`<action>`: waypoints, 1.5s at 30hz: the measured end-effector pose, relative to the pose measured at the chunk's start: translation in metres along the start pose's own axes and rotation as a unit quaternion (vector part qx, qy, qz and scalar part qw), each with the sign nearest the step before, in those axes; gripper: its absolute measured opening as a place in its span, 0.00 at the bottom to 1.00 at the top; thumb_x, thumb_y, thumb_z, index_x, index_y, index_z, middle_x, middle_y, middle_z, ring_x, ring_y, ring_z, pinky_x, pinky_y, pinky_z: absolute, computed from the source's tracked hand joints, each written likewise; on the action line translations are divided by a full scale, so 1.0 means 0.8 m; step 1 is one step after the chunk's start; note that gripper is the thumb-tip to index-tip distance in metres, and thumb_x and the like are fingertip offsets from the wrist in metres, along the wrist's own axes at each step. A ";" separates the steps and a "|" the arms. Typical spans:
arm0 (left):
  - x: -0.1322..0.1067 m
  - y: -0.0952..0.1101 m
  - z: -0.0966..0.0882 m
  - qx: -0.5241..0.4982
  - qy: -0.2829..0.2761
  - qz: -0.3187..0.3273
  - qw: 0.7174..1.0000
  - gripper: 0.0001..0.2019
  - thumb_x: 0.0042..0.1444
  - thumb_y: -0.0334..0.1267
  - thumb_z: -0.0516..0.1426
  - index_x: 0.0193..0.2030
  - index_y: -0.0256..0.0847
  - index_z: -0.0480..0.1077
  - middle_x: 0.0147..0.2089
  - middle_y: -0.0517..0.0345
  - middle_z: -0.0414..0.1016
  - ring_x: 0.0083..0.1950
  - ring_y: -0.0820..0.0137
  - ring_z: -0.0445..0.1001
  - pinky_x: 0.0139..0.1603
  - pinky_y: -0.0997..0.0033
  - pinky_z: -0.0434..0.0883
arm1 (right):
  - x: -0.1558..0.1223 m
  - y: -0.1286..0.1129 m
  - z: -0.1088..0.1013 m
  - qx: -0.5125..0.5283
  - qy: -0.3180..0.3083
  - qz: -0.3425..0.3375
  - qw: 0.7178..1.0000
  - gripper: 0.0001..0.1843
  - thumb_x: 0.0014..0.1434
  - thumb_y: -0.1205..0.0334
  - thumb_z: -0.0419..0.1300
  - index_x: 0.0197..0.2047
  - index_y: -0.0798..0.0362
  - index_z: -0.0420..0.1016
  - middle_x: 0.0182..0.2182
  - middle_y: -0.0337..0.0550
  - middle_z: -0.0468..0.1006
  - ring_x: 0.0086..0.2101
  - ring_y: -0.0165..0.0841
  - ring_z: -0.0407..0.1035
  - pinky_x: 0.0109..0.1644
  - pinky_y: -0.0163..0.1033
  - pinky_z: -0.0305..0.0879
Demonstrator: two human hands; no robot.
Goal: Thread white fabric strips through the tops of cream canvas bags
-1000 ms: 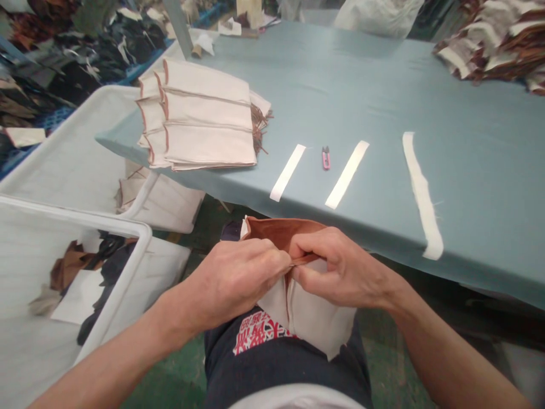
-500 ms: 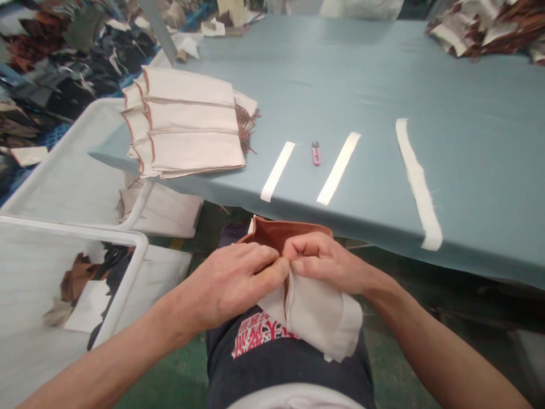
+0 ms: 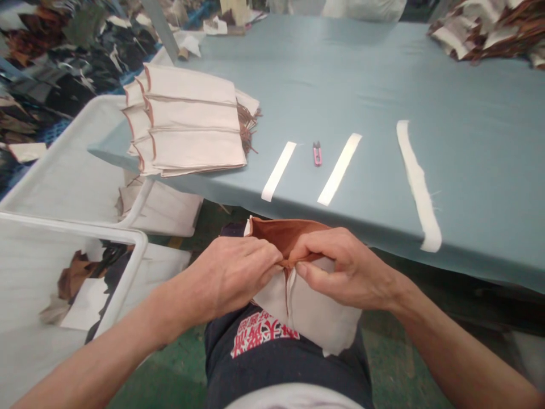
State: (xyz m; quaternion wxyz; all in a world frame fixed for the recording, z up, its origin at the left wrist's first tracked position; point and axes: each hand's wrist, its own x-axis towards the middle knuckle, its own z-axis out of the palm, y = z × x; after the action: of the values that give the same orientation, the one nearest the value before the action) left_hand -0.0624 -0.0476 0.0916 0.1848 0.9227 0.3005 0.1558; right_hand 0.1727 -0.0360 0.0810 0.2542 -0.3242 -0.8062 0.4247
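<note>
A sewn fabric piece (image 3: 326, 309), off-white outside and brown inside, lies over my lap at the table edge. Its mouth is spread, showing the brown inner face. My left hand (image 3: 240, 270) pinches the near rim just left of a vertical seam. Right of that seam, my right hand (image 3: 340, 264) grips the same rim between thumb and fingers. The fingertips are a short way apart, with a strip of brown edge between them. A dark apron (image 3: 289, 372) with red lettering is beneath the piece.
On the blue-green table (image 3: 323, 74) lie stacked off-white pieces (image 3: 193, 116), pink thread snips (image 3: 317, 154) and white strips (image 3: 339, 169). A heap of brown and white pieces (image 3: 489, 28) sits far right. White bins (image 3: 140, 241) holding scraps stand at left.
My hands have drawn slightly apart along the rim, the right one shifting right. The rim between them now shows as a stretched brown edge, and the near panel hangs flatter.
</note>
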 end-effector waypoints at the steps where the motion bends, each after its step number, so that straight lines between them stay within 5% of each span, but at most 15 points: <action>1: -0.001 -0.002 0.002 -0.017 0.003 -0.001 1.000 0.12 0.73 0.32 0.49 0.38 0.38 0.70 0.32 0.58 0.76 0.32 0.70 0.73 0.35 0.71 0.66 | -0.001 0.002 -0.002 0.020 -0.015 0.010 1.000 0.08 0.60 0.71 0.57 0.33 0.54 0.77 0.28 0.37 0.80 0.29 0.29 0.72 0.35 0.33 0.62; 5: 0.000 -0.005 0.002 -0.100 -0.011 -0.030 0.994 0.09 0.70 0.32 0.52 0.40 0.39 0.72 0.33 0.61 0.76 0.32 0.73 0.73 0.35 0.73 0.65 | -0.001 -0.001 -0.019 0.068 -0.105 0.054 0.991 0.09 0.68 0.65 0.58 0.43 0.55 0.80 0.37 0.41 0.84 0.36 0.31 0.74 0.41 0.34 0.66; 9: 0.007 0.002 -0.005 -0.138 -0.014 -0.033 0.990 0.11 0.68 0.31 0.52 0.35 0.39 0.72 0.30 0.62 0.74 0.30 0.74 0.71 0.34 0.74 0.63 | 0.006 -0.014 -0.029 0.045 -0.141 0.055 0.987 0.14 0.70 0.53 0.60 0.39 0.54 0.78 0.33 0.40 0.80 0.32 0.30 0.70 0.36 0.33 0.62; 14: 0.006 0.003 -0.012 -0.138 -0.003 -0.033 0.990 0.10 0.68 0.32 0.54 0.34 0.40 0.71 0.28 0.63 0.73 0.29 0.74 0.70 0.34 0.73 0.61 | 0.016 -0.017 -0.015 -0.079 -0.088 -0.055 0.991 0.26 0.75 0.52 0.52 0.25 0.52 0.62 0.21 0.33 0.64 0.22 0.26 0.54 0.29 0.36 0.49; 21: -0.003 -0.016 -0.008 -0.132 0.006 -0.027 0.991 0.14 0.68 0.41 0.61 0.31 0.39 0.67 0.27 0.67 0.69 0.28 0.76 0.64 0.31 0.73 0.56 | 0.010 -0.017 -0.010 -0.165 -0.093 -0.108 0.976 0.20 0.73 0.64 0.52 0.26 0.50 0.60 0.21 0.33 0.64 0.22 0.27 0.55 0.29 0.37 0.48; 25: -0.007 -0.031 -0.001 -0.217 0.034 -0.018 0.976 0.20 0.64 0.46 0.64 0.28 0.40 0.62 0.29 0.65 0.68 0.29 0.75 0.62 0.33 0.74 0.59 | 0.000 -0.022 -0.017 -0.205 -0.054 -0.111 0.971 0.17 0.69 0.68 0.53 0.27 0.50 0.61 0.21 0.34 0.66 0.22 0.28 0.58 0.29 0.37 0.51; 29: -0.010 -0.035 -0.001 -0.262 0.080 0.019 0.961 0.20 0.58 0.46 0.69 0.28 0.39 0.63 0.42 0.54 0.78 0.43 0.70 0.73 0.45 0.73 0.68 | -0.015 -0.027 -0.022 -0.192 0.018 -0.126 0.973 0.16 0.67 0.71 0.53 0.27 0.49 0.59 0.20 0.32 0.63 0.21 0.27 0.57 0.27 0.36 0.52; 33: -0.006 -0.024 -0.008 -0.257 0.112 0.031 0.959 0.14 0.57 0.40 0.69 0.33 0.39 0.68 0.57 0.44 0.77 0.59 0.61 0.73 0.60 0.64 0.68 | -0.026 -0.018 -0.024 -0.168 0.109 -0.071 0.977 0.18 0.70 0.69 0.51 0.27 0.49 0.59 0.20 0.32 0.64 0.21 0.28 0.59 0.27 0.35 0.54; 36: -0.002 -0.014 -0.013 -0.234 0.103 0.043 0.966 0.02 0.61 0.31 0.59 0.37 0.39 0.69 0.49 0.47 0.79 0.53 0.63 0.75 0.59 0.62 0.68 | -0.029 -0.002 -0.025 -0.175 0.127 -0.027 0.976 0.18 0.71 0.64 0.52 0.27 0.49 0.62 0.20 0.34 0.67 0.21 0.29 0.62 0.26 0.35 0.56; 45: -0.002 -0.008 -0.022 -0.263 0.030 -0.023 0.964 0.05 0.62 0.34 0.53 0.35 0.39 0.67 0.32 0.62 0.69 0.34 0.72 0.66 0.38 0.73 0.63 | -0.019 0.026 -0.012 -0.178 0.062 0.033 0.982 0.16 0.75 0.59 0.49 0.37 0.52 0.72 0.30 0.40 0.77 0.31 0.33 0.71 0.36 0.38 0.62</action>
State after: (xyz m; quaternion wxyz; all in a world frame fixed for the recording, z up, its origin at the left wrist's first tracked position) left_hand -0.0734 -0.0393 0.1041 0.4154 0.8292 0.2759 0.2524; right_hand 0.1959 -0.0337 0.0661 0.2277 -0.4163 -0.8405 0.2618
